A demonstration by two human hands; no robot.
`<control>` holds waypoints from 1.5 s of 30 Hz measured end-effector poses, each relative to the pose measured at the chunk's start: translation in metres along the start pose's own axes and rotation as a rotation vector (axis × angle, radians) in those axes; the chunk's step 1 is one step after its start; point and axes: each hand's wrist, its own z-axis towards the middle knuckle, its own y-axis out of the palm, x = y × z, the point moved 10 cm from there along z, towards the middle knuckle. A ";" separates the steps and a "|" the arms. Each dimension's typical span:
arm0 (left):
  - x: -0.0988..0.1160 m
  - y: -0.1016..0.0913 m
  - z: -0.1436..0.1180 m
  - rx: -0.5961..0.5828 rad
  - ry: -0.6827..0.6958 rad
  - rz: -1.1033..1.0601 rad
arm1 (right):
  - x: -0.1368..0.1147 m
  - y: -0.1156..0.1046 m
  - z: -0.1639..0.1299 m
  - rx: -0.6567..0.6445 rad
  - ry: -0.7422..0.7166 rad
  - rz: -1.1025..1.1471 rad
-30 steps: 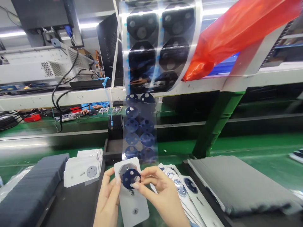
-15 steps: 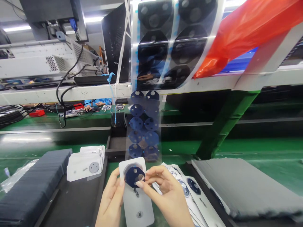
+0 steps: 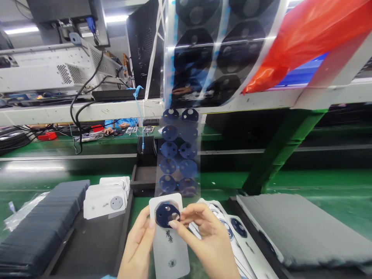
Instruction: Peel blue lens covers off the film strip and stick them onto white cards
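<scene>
My left hand (image 3: pixel 139 242) grips the left edge of a white phone back cover (image 3: pixel 171 254) with dark printed characters and a small round emblem. Between the thumb and fingers of my right hand (image 3: pixel 210 240) is the edge of a dark blue round film sticker (image 3: pixel 167 214) with several holes. The sticker lies over the camera area near the cover's top, a grey rim showing around it; whether it is fully in contact I cannot tell. Right of my hands, several white back covers (image 3: pixel 247 244) with dark camera circles lie overlapped.
A sheet of dark round stickers (image 3: pixel 178 166) hangs from a roll (image 3: pixel 197 50) at the shelf rail. To the left are a small pile of white covers (image 3: pixel 104 199) and a row of dark panels (image 3: pixel 49 228). A grey foam-like stack (image 3: pixel 299 228) sits at right.
The sticker has turned slightly, its holes shifting, and sits a little higher over the camera area. Both hands keep their grip. The whole view has shifted slightly.
</scene>
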 end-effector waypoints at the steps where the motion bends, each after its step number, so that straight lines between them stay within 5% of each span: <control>1: 0.000 0.002 0.000 -0.013 0.000 -0.007 | -0.001 0.000 0.000 0.001 -0.006 -0.007; 45: 0.002 0.004 -0.001 -0.037 0.008 -0.074 | -0.005 -0.002 -0.003 0.033 -0.066 0.003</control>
